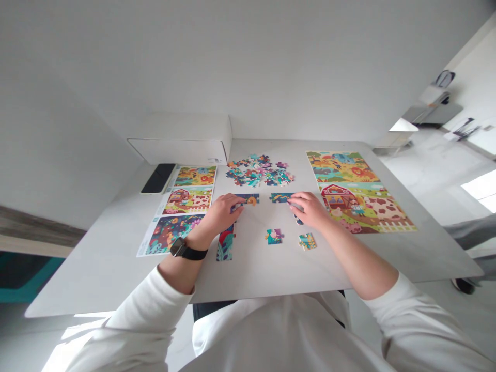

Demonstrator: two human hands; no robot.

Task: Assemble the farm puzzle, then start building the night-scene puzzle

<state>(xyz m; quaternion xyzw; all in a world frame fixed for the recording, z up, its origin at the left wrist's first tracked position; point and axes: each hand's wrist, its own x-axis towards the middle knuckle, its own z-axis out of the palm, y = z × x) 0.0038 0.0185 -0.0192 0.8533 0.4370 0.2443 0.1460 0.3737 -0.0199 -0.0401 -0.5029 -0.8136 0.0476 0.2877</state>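
My left hand rests with curled fingers on the corner of some joined jigsaw pieces. From that corner a dark blue strip runs right and a red and teal column runs down toward me. Across a gap, my right hand has its thumb and fingers closed at the end of another blue jigsaw strip. A dark piece shows just below it, partly hidden by the hand. Two loose pieces, one teal and pink, one teal and yellow, lie nearer me.
A heap of mixed puzzle pieces lies farther back. On the right are a safari picture and a farm picture. Left are a printed picture sheet, a black phone and a white box against the wall.
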